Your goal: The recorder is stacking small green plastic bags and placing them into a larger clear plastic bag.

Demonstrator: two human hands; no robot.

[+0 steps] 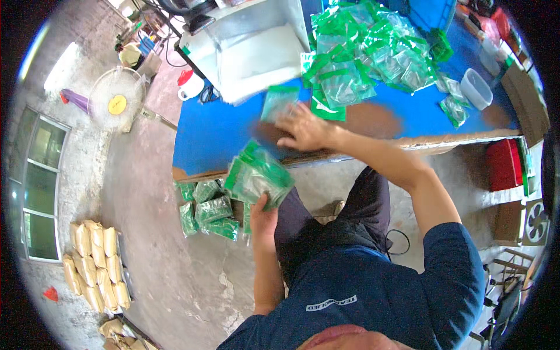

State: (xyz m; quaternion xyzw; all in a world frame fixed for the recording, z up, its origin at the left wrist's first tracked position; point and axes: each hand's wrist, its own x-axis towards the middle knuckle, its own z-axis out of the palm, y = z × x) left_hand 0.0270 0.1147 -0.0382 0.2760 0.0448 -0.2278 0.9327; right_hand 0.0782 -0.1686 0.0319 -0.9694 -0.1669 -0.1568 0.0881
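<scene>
In my left hand (265,217) is a fanned stack of green-and-clear plastic bags (261,178), held near the table's front edge. The thumb lies over the stack and the other fingers are hidden behind it. My right hand (308,128) is stretched over the table, somewhat blurred, with thumb and fingers apart. Its fingertips overlap a single green-edged bag (279,98) lying flat; whether they press on it I cannot tell. Just beyond, to the right, a big loose heap of similar bags (361,49) spreads over the blue tabletop (204,137).
A white tray-like machine (262,55) stands at the back left of the table. A clear plastic tub (476,88) sits at the right. Packed green bundles (213,209) are below the table's left edge. A fan (116,100) and stacked tan packets (96,262) are at the left.
</scene>
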